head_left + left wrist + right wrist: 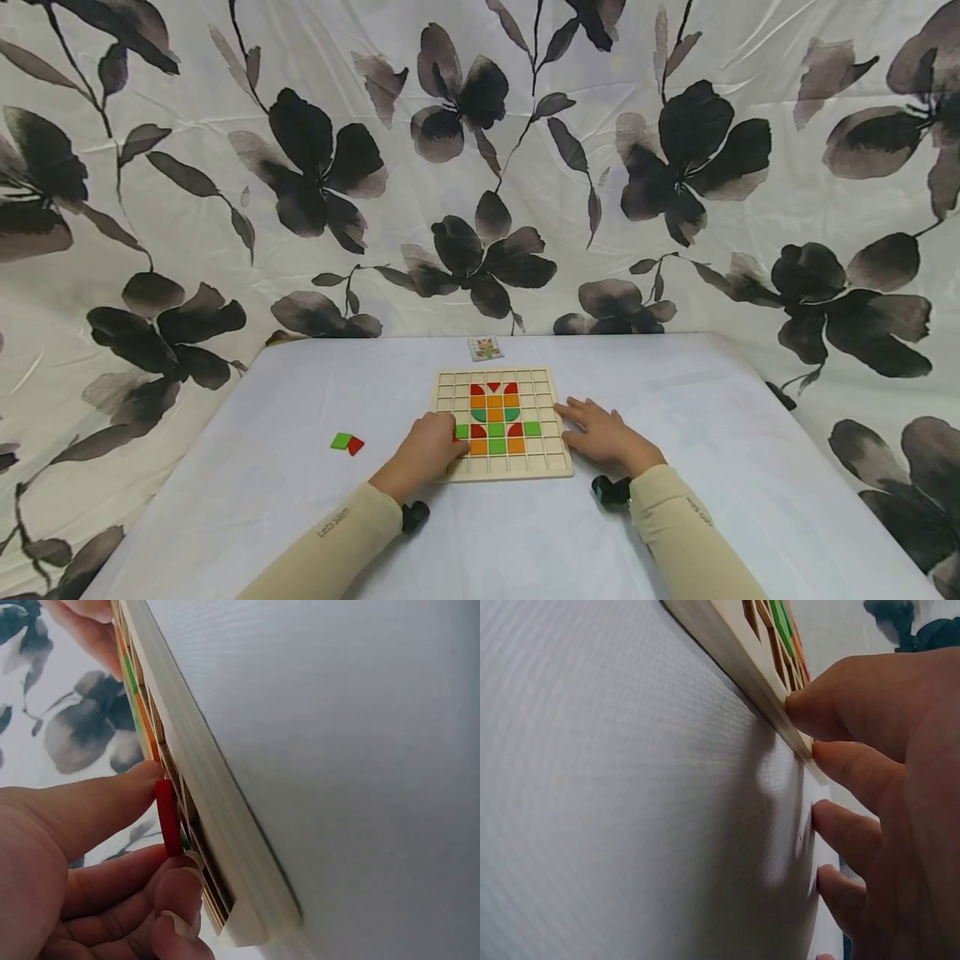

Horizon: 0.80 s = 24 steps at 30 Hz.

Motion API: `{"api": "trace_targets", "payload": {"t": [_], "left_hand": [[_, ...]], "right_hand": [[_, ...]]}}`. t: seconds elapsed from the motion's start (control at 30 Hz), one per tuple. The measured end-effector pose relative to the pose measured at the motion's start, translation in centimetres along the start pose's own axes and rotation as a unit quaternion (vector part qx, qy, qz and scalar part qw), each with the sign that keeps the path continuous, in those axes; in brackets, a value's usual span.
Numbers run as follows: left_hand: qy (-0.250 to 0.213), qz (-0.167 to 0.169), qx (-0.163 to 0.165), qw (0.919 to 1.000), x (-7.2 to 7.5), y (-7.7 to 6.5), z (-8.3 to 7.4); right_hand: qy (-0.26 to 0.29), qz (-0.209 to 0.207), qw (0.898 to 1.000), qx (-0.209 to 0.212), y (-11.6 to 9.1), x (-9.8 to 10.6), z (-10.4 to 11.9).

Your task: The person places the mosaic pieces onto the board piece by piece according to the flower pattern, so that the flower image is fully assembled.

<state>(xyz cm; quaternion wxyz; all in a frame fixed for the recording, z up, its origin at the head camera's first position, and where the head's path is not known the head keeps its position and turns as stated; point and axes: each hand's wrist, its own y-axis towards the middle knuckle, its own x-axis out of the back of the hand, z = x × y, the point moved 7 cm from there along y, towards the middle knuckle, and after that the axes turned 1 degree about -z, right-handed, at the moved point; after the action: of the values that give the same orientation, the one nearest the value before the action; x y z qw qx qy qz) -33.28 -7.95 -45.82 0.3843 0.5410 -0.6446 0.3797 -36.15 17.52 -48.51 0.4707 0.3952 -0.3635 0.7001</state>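
Note:
A wooden grid board (540, 467) lies on the white-covered table, its middle cells filled with red, orange and green pieces. My left hand (429, 446) is over the board's left side. In the left wrist view, its thumb and fingers pinch a red piece (168, 817) right at the grid, beside an orange piece. My right hand (603, 432) rests at the board's right edge with fingers spread. The right wrist view has the thumb and a fingertip touching the board's rim (761, 690), while the other fingers reach down by the tablecloth.
A green piece (341, 441) and a red piece (356, 447) lie together on the table, left of the board. Behind the board is a small pattern card (485, 348). A floral cloth (480, 167) hangs along the table's back edge.

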Motion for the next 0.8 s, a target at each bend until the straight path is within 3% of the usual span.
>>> {"api": "trace_targets", "payload": {"t": [0.13, 0.5, 0.8], "left_hand": [[-0.023, 0.006, 0.014, 0.9996, 0.0, 0.4, 0.27], [-0.015, -0.003, 0.022, 0.9996, 0.59, 1.07, 0.31], [-0.001, 0.001, -0.001, 1.0, 0.59, 0.48, -0.13]], "right_hand": [[0.001, 0.0, 1.0, 0.001, 0.03, 0.01, -0.05], [0.003, 0.003, 1.0, -0.001, 0.08, 0.2, 0.0], [0.005, 0.006, 1.0, -0.003, 0.09, -0.14, -0.23]]}}
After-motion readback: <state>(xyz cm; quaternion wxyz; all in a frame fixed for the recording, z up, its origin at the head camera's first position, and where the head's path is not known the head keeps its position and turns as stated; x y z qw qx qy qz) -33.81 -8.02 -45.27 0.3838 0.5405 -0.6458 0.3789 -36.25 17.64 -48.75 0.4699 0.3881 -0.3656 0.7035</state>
